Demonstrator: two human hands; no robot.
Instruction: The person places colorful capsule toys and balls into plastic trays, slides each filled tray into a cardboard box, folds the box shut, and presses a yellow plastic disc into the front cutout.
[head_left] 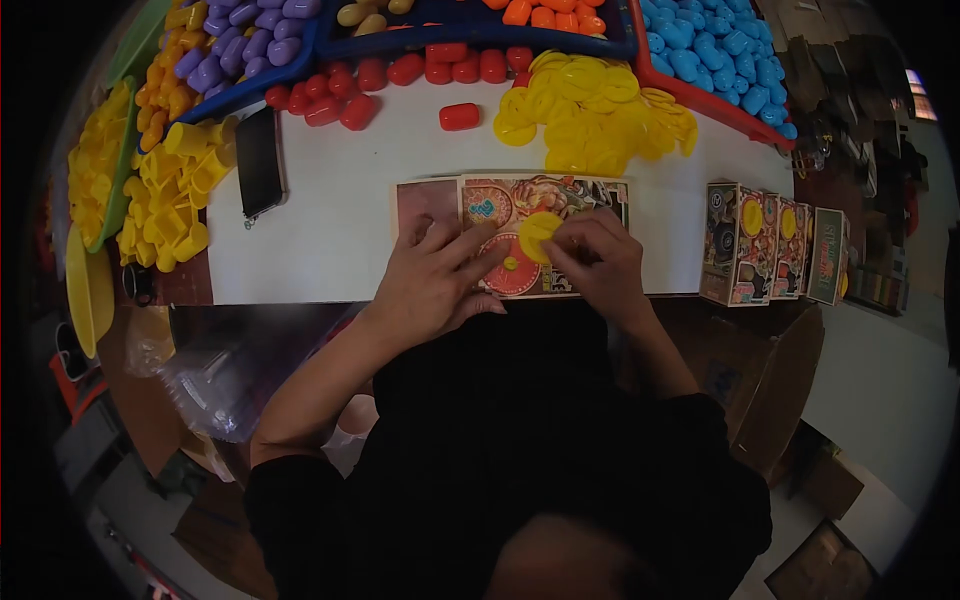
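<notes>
A colourfully printed cardboard box (500, 200) lies at the table's front edge, with a plain pinkish panel (428, 200) showing at its left. My left hand (430, 275) rests on the left part of the box, fingers stretched out and apart. A round red area with a small yellow spot is visible near those fingertips. My right hand (605, 258) pinches a yellow plastic disc (540, 236) between thumb and fingers over the box's printed face. Behind the box lies a heap of similar yellow discs (600, 110).
Red capsules (405, 70) line the back. Trays hold purple capsules (245, 45) and blue capsules (715, 50). Yellow plastic pieces (170, 200) and a phone (261, 160) lie at the left. Several printed boxes (755, 240) stand at the right. An open carton (770, 370) is below the table edge.
</notes>
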